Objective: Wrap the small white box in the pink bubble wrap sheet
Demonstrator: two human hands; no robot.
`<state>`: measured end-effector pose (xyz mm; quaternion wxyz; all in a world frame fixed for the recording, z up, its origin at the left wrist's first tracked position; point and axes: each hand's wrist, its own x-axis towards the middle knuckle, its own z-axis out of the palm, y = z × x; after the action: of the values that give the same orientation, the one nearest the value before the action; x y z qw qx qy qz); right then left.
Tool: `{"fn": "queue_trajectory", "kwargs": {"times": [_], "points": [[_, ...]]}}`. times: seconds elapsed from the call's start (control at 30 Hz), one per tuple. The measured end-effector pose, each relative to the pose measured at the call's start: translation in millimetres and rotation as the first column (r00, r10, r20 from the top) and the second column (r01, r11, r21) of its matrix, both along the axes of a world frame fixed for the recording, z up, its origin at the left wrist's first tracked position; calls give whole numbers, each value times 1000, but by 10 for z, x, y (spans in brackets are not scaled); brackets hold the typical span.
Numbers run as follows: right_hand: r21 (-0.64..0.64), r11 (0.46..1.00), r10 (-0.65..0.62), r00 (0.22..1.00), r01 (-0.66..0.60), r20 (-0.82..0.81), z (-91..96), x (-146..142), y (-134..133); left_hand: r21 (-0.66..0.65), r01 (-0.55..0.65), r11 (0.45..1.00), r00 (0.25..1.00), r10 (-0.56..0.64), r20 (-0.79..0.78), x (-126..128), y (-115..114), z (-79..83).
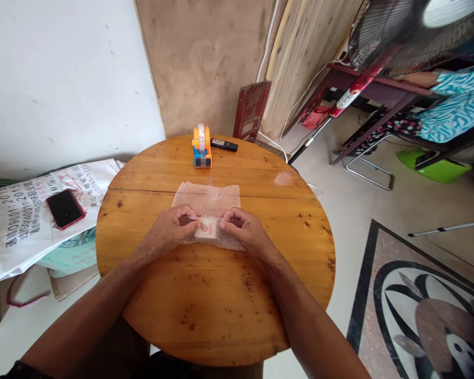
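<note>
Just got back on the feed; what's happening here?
A person is handling bubble wrap at a round wooden table. The left hand and right hand pinch it on either side of a small pale block with red print; how fully the block is covered is hard to tell. Farther back stand a tape dispenser and, beside it, a dark slim object.

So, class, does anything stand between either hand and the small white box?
Only the clear bubble wrap seems to: the left hand and right hand pinch it at either side of the white box. Nothing else visibly intervenes.
</note>
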<state>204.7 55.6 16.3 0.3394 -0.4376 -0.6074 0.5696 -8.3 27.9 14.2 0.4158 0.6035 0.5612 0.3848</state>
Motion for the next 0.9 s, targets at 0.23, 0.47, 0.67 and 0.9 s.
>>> {"fn": "queue_trajectory", "kwargs": {"times": [0.23,0.47,0.67,0.9], "points": [[-65,998,0,1000,1,14,0,-48,-46,-43,34,998,999,-32,36,-17,-18,-10],[-85,996,18,999,-14,48,-13,-44,-53,-43,71,997,996,-69,54,-67,-39,-60],[-94,995,35,995,-26,90,7,-3,-45,-64,63,996,997,-59,58,-65,-30,-44],[-59,995,89,989,-82,121,-12,103,13,-93,65,993,977,-45,209,-55,-17,-99]]}}
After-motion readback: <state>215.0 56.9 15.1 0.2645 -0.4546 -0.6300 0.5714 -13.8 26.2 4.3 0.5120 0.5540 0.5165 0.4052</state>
